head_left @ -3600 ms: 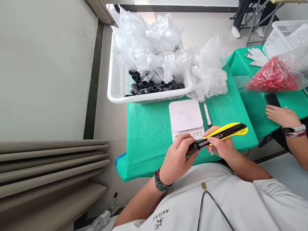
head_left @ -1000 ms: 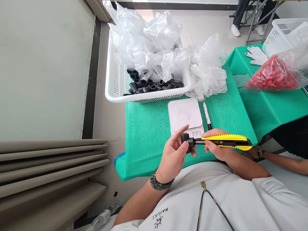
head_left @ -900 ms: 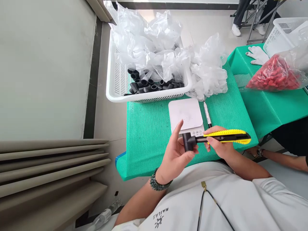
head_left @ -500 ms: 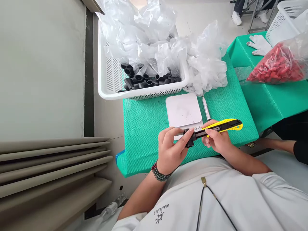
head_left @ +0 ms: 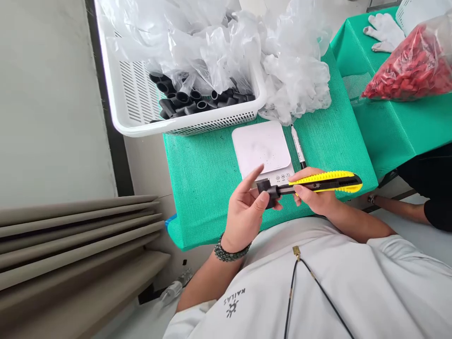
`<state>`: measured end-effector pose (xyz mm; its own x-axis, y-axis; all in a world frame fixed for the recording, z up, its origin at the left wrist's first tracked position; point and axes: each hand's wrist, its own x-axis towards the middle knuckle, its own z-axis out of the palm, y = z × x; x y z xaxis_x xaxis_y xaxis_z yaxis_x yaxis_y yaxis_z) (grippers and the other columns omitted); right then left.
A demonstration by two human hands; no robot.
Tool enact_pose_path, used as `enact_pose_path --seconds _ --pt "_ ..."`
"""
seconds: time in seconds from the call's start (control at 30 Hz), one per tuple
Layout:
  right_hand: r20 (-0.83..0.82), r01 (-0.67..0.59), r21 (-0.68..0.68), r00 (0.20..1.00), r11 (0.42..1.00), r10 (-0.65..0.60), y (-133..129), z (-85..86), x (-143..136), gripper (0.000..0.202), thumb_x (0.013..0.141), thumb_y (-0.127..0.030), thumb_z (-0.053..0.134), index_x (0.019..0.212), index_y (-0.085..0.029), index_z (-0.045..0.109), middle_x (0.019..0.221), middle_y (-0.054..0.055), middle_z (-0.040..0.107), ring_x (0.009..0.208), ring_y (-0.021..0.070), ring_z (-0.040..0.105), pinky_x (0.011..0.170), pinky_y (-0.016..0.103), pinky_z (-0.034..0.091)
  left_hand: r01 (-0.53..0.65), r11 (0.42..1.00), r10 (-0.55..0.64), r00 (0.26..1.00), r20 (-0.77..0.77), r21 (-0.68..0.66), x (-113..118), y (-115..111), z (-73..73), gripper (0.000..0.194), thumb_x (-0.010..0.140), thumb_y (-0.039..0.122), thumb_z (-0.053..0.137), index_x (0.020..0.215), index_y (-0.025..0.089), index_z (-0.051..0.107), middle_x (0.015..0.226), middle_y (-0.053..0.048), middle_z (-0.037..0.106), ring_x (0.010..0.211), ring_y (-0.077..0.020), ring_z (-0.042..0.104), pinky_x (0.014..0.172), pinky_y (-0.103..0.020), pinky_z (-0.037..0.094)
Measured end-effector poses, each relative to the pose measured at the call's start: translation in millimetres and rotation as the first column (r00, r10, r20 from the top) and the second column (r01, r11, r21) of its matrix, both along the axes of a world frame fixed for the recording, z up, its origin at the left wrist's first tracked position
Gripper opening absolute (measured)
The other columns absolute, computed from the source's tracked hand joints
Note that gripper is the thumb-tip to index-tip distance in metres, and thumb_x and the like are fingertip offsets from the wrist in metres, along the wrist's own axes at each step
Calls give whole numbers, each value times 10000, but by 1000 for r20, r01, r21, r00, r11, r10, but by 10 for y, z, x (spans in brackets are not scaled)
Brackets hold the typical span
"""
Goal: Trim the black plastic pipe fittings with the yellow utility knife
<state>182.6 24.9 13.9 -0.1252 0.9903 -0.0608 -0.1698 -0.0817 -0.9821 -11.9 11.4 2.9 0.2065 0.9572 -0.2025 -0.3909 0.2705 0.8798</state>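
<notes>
My left hand (head_left: 245, 207) grips a black tee-shaped pipe fitting (head_left: 271, 192), its index finger stretched out away from the part. My right hand (head_left: 316, 195) is closed round a yellow and black utility knife (head_left: 328, 181). The knife's front end reaches into or against the fitting's side opening; I cannot tell how deep the blade goes. Both hands are just above the near edge of a white digital scale (head_left: 263, 146), which has dark specks on its plate. Right of the scale lies a white marker (head_left: 297, 146) with a black cap.
A white basket (head_left: 183, 123) of black fittings and clear plastic bags (head_left: 212, 52) stands at the back left of the green-covered table (head_left: 201, 174). More bags (head_left: 300, 80) are heaped beside it. To the right are a bag of red parts (head_left: 413, 70), a glove (head_left: 383, 33) and another person's arm (head_left: 399, 207).
The left hand has turned the fitting and its index finger has lifted off. The knife stays at the fitting, held more level. The camera view has shifted.
</notes>
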Motion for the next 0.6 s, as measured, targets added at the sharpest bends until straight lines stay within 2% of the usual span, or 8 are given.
enact_pose_path --seconds 0.07,0.13,0.2,0.27,0.33,0.43,0.53,0.6 --pt "-39 0 -72 999 997 -2 16 -12 -16 247 843 -438 786 926 -212 729 506 -72 630 399 100 577 401 204 469 13 998 -13 1000 -6 55 -17 6 2 680 940 495 798 1553 298 581 824 -38 765 721 -187 743 614 -282 630" --pt "-109 8 -158 994 987 -25 42 -29 -36 267 817 -453 795 899 -213 710 479 -88 596 372 101 550 380 208 456 42 984 -35 999 -40 172 -34 1 -27 628 997 491 725 1577 324 553 917 -57 778 759 -183 748 683 -305 648" --pt "-176 19 -227 983 974 -60 65 -36 -52 254 804 -435 792 879 -215 692 454 -100 572 344 97 521 367 207 442 103 943 -62 989 -137 317 -52 -11 -67 677 1005 482 713 1623 316 492 1032 -86 780 826 -195 763 766 -332 653" --pt "-206 23 -265 975 964 -80 78 -32 -61 234 795 -409 787 872 -214 683 437 -103 565 329 96 506 365 207 435 183 872 -40 951 -308 453 -76 -20 -99 794 972 437 766 1669 295 414 1135 -112 769 889 -208 762 830 -337 634" --pt "-210 26 -282 974 959 -88 79 -23 -63 231 785 -402 785 866 -214 677 426 -102 561 322 96 498 363 207 426 261 787 71 861 -503 558 -105 -16 -111 774 969 328 766 1663 290 424 1129 -98 764 879 -191 737 830 -308 602" --pt "-215 11 -303 973 953 -80 71 -13 -64 230 777 -401 780 852 -217 665 420 -102 553 321 96 489 359 206 416 350 675 315 659 -683 649 -150 12 -102 562 994 144 633 1537 284 598 888 -26 703 729 -140 639 703 -246 519" --pt "-231 -16 -316 971 949 -60 66 -11 -70 215 777 -389 764 850 -216 659 420 -102 552 319 95 483 354 203 409 372 584 526 504 -685 722 -174 55 -92 497 950 98 674 1411 278 711 779 -2 601 681 -141 566 664 -261 472" --pt "-234 -26 -318 971 948 -52 65 -12 -75 212 779 -387 758 855 -216 658 422 -106 546 320 93 481 352 201 405 357 517 614 479 -628 778 -173 85 -95 511 927 93 713 1396 295 725 888 -43 665 806 -178 635 763 -306 525"
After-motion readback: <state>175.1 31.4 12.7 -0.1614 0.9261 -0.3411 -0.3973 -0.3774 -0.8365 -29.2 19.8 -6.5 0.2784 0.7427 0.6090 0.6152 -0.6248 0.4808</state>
